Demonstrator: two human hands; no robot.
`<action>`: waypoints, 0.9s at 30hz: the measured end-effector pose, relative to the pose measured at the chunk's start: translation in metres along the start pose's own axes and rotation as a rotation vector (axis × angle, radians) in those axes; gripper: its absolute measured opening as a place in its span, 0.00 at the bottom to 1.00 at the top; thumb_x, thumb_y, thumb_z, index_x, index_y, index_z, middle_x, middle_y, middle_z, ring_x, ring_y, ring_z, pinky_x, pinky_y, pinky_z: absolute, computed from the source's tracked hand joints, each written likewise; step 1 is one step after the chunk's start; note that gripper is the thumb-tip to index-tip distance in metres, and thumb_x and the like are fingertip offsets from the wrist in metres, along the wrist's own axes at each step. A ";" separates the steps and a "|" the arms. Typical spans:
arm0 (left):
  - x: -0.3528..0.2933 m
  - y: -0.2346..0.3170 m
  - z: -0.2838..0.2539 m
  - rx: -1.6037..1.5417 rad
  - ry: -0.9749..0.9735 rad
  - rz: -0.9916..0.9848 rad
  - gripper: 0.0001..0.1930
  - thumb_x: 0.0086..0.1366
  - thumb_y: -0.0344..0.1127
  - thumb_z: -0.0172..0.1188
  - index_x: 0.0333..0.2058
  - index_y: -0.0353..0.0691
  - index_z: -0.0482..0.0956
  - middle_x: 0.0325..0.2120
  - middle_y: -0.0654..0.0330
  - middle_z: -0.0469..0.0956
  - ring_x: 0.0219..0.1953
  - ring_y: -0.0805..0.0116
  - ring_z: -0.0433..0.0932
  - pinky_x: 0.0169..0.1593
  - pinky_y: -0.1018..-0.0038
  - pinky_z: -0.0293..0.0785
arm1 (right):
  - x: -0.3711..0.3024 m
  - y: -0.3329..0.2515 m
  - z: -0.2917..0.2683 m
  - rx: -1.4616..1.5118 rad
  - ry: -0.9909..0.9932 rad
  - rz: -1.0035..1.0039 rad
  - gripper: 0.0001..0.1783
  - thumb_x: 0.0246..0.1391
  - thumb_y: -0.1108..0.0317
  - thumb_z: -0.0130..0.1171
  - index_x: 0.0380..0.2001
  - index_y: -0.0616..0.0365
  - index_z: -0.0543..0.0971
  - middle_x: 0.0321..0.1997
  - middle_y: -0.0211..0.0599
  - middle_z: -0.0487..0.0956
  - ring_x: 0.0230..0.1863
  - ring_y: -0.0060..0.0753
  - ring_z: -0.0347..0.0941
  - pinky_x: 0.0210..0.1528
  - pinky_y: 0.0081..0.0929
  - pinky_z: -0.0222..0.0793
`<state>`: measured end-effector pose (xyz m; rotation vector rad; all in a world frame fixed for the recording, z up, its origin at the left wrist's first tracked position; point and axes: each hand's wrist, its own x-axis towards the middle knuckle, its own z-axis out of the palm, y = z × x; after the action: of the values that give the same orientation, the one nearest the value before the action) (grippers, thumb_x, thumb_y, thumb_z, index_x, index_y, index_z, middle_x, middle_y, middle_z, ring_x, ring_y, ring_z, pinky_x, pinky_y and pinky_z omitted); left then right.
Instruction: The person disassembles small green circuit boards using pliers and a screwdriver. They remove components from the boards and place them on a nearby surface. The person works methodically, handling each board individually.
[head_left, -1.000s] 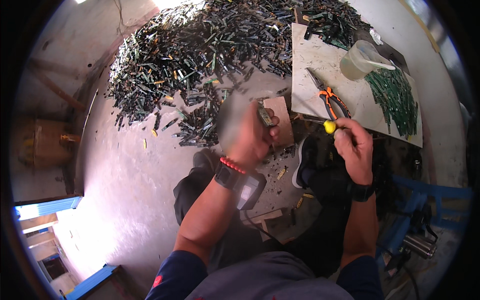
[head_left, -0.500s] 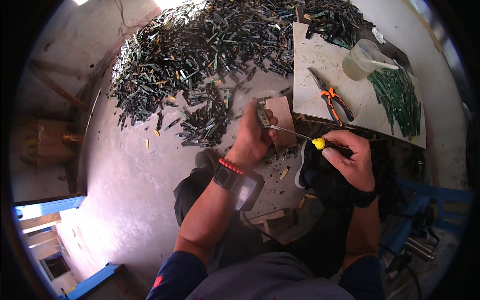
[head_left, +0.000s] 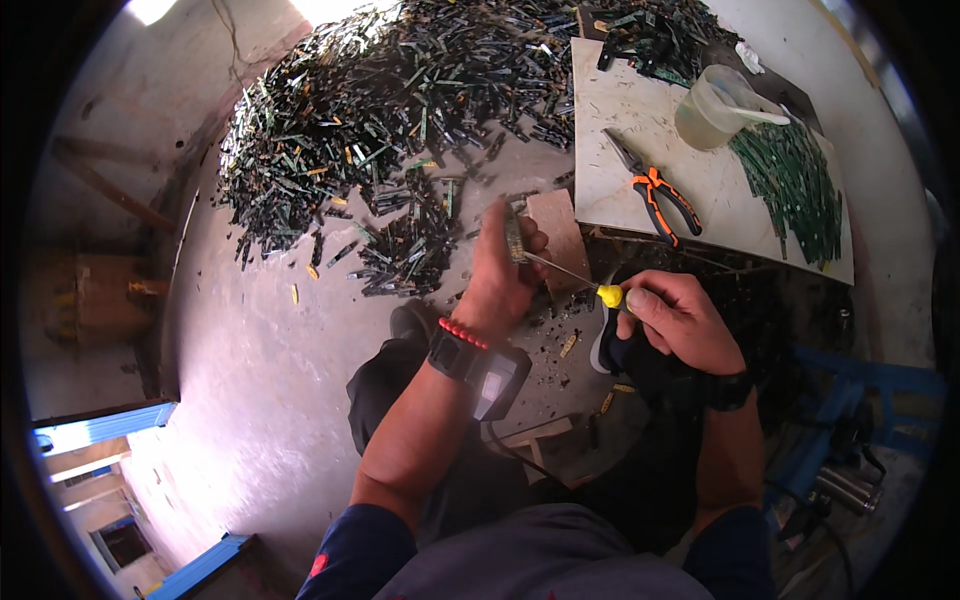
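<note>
both hands are closed: the left hand (head_left: 500, 275) pinches a small strip (head_left: 514, 235), the right hand (head_left: 680, 320) grips a yellow-handled screwdriver (head_left: 575, 280) touching it.

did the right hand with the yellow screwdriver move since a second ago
Yes. The right hand came down and away from the orange pliers on the board, and the screwdriver tip now meets the strip in the left hand.

The right hand (head_left: 680, 320) has brought the screwdriver (head_left: 575, 280) to the strip (head_left: 514, 232).
</note>
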<state>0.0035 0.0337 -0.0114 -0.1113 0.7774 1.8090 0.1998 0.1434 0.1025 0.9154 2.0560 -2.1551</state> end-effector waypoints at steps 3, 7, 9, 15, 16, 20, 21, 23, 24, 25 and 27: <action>0.002 -0.011 -0.013 0.254 -0.118 0.212 0.27 0.58 0.27 0.60 0.56 0.37 0.61 0.40 0.59 0.74 0.41 0.69 0.75 0.46 0.71 0.74 | 0.001 0.003 0.004 0.040 -0.003 -0.007 0.11 0.63 0.67 0.50 0.43 0.63 0.75 0.22 0.25 0.75 0.17 0.07 0.57 0.20 0.10 0.53; -0.005 -0.011 0.003 0.658 0.051 0.416 0.25 0.56 0.30 0.60 0.51 0.36 0.60 0.37 0.56 0.74 0.37 0.65 0.74 0.42 0.71 0.72 | -0.005 -0.006 -0.001 0.102 -0.018 -0.002 0.12 0.63 0.69 0.50 0.46 0.62 0.75 0.23 0.25 0.74 0.20 0.09 0.62 0.21 0.11 0.55; -0.006 -0.012 0.006 0.737 0.046 0.539 0.16 0.60 0.41 0.57 0.41 0.38 0.66 0.30 0.57 0.74 0.31 0.64 0.74 0.35 0.71 0.71 | -0.005 -0.007 -0.002 0.132 -0.037 0.021 0.12 0.62 0.70 0.50 0.45 0.63 0.76 0.24 0.26 0.74 0.23 0.10 0.64 0.22 0.11 0.57; -0.025 0.000 0.012 0.619 0.124 0.515 0.16 0.60 0.43 0.56 0.40 0.38 0.67 0.29 0.58 0.73 0.29 0.64 0.73 0.33 0.71 0.70 | 0.002 0.014 0.007 -0.064 0.057 -0.208 0.12 0.57 0.73 0.55 0.45 0.64 0.76 0.28 0.26 0.75 0.27 0.11 0.66 0.29 0.13 0.63; -0.026 0.001 0.014 0.599 0.127 0.504 0.16 0.61 0.43 0.55 0.39 0.38 0.67 0.28 0.58 0.73 0.29 0.64 0.73 0.32 0.71 0.70 | 0.003 0.017 0.011 -0.105 0.087 -0.288 0.13 0.56 0.74 0.55 0.45 0.64 0.76 0.27 0.25 0.75 0.26 0.10 0.65 0.28 0.13 0.62; -0.028 0.002 0.014 0.561 0.131 0.484 0.16 0.61 0.45 0.55 0.38 0.38 0.67 0.27 0.58 0.73 0.28 0.65 0.73 0.31 0.71 0.69 | 0.003 0.012 0.021 -0.058 0.065 -0.208 0.12 0.56 0.74 0.56 0.44 0.65 0.76 0.26 0.25 0.73 0.27 0.12 0.66 0.29 0.13 0.63; -0.028 0.002 0.015 0.552 0.133 0.480 0.16 0.61 0.45 0.55 0.38 0.38 0.67 0.27 0.58 0.73 0.27 0.65 0.73 0.31 0.71 0.69 | 0.003 0.014 0.019 -0.031 0.063 -0.197 0.12 0.57 0.73 0.56 0.44 0.65 0.76 0.25 0.25 0.73 0.25 0.11 0.65 0.27 0.13 0.61; -0.029 0.003 0.014 0.542 0.135 0.475 0.16 0.61 0.46 0.54 0.38 0.39 0.68 0.27 0.59 0.72 0.27 0.65 0.72 0.30 0.71 0.69 | 0.005 0.017 0.012 0.020 0.053 -0.174 0.12 0.57 0.72 0.55 0.44 0.65 0.76 0.23 0.25 0.72 0.22 0.11 0.63 0.24 0.13 0.58; -0.029 0.004 0.014 0.537 0.137 0.471 0.16 0.62 0.46 0.54 0.37 0.39 0.68 0.26 0.59 0.72 0.26 0.65 0.72 0.30 0.71 0.69 | 0.003 0.011 0.008 0.038 0.043 -0.143 0.12 0.58 0.71 0.55 0.44 0.64 0.76 0.21 0.25 0.71 0.18 0.10 0.58 0.19 0.12 0.52; -0.030 0.005 0.014 0.535 0.140 0.471 0.16 0.62 0.46 0.54 0.37 0.39 0.68 0.26 0.59 0.72 0.26 0.65 0.72 0.30 0.71 0.69 | 0.005 0.012 0.006 0.052 0.038 -0.129 0.12 0.59 0.70 0.54 0.44 0.64 0.76 0.20 0.25 0.70 0.16 0.09 0.56 0.17 0.12 0.49; -0.029 0.006 0.015 0.523 0.139 0.464 0.16 0.62 0.47 0.53 0.37 0.39 0.68 0.25 0.59 0.72 0.26 0.65 0.72 0.29 0.71 0.69 | 0.003 0.005 0.003 0.078 0.051 -0.063 0.11 0.58 0.71 0.56 0.43 0.65 0.77 0.23 0.24 0.72 0.23 0.11 0.63 0.24 0.13 0.59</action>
<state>0.0141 0.0177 0.0152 0.3122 1.4414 1.9712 0.1983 0.1413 0.0962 0.9356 2.0640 -2.2818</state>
